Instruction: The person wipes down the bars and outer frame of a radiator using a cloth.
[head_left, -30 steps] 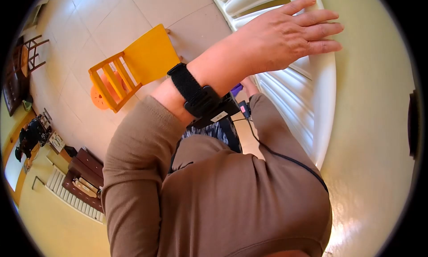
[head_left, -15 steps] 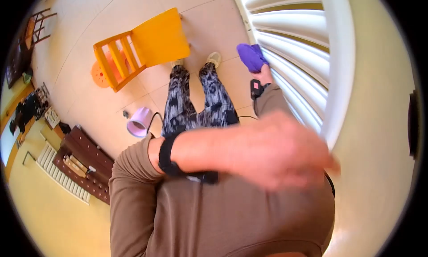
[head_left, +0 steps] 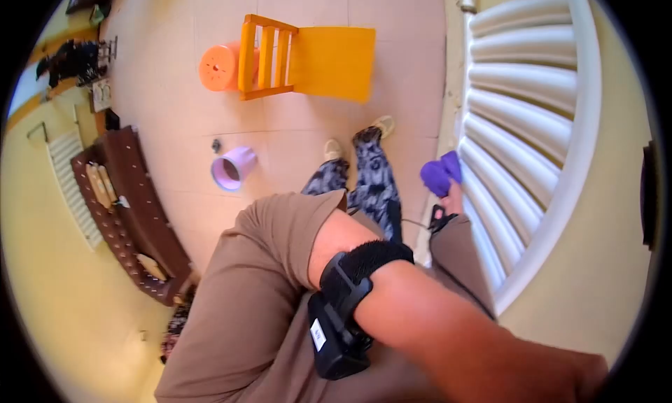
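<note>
My right hand is closed round a bunched purple cloth, which rests against the lower bars of a white radiator. Close to the camera, my left arm crosses my body with a black strap and device on it. At its end, my left hand is in the lower right by the pale wall, the back of it towards me. Its fingers are hidden, so whether it holds anything does not show.
A yellow chair stands ahead on the tiled floor, with an orange stool behind its back. A lilac bin lies or stands left of my feet. A brown sofa is farther left. A thin cable runs near my right wrist.
My left hand has swung down and right, towards the lower corner. My view has shifted, so the chair and radiator sit differently. The right hand still holds the purple cloth at the radiator.
</note>
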A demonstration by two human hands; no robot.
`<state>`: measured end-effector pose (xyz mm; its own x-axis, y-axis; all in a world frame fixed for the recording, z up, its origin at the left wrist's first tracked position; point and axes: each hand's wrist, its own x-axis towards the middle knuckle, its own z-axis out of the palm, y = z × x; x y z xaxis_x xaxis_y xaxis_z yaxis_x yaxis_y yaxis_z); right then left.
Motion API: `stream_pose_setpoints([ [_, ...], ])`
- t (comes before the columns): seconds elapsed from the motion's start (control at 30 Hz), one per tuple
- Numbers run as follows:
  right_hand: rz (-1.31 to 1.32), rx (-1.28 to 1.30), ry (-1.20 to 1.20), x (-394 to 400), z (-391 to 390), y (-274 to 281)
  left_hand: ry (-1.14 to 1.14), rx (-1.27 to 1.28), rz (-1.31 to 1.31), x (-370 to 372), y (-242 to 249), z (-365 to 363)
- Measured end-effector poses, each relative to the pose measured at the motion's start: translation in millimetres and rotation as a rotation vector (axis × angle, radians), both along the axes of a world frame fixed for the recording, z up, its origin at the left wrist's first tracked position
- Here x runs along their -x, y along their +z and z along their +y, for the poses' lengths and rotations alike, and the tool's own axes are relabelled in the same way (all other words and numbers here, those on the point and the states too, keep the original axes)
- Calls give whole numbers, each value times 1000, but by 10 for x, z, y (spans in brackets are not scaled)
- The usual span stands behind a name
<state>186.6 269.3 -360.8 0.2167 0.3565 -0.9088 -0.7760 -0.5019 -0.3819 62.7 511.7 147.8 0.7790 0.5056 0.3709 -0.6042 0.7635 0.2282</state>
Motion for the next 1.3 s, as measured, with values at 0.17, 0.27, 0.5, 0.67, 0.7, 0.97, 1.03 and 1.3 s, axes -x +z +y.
stream_pose_setpoints([
  [0.17,-59,8,9,307,267,504,42,-55,-107,324,156,-144],
  [0.27,-28,42,39,451,252,454,30,-66,-123,562,261,-292],
  [0.5,-104,-79,-16,1057,113,430,-64,-85,-192,968,520,-752],
  [0.67,-125,-64,-45,1299,-94,476,-115,-78,-179,1122,560,-927],
  [0.7,-188,-73,-84,1267,-90,432,-112,-96,-180,1122,585,-925],
  [0.97,-468,-96,43,953,-103,383,-126,-73,-117,826,511,-995],
  [1.03,-540,-66,65,878,-53,323,-147,-77,-101,742,497,-1014],
  [1.3,-924,141,746,378,92,352,-24,23,355,989,-3,-797],
])
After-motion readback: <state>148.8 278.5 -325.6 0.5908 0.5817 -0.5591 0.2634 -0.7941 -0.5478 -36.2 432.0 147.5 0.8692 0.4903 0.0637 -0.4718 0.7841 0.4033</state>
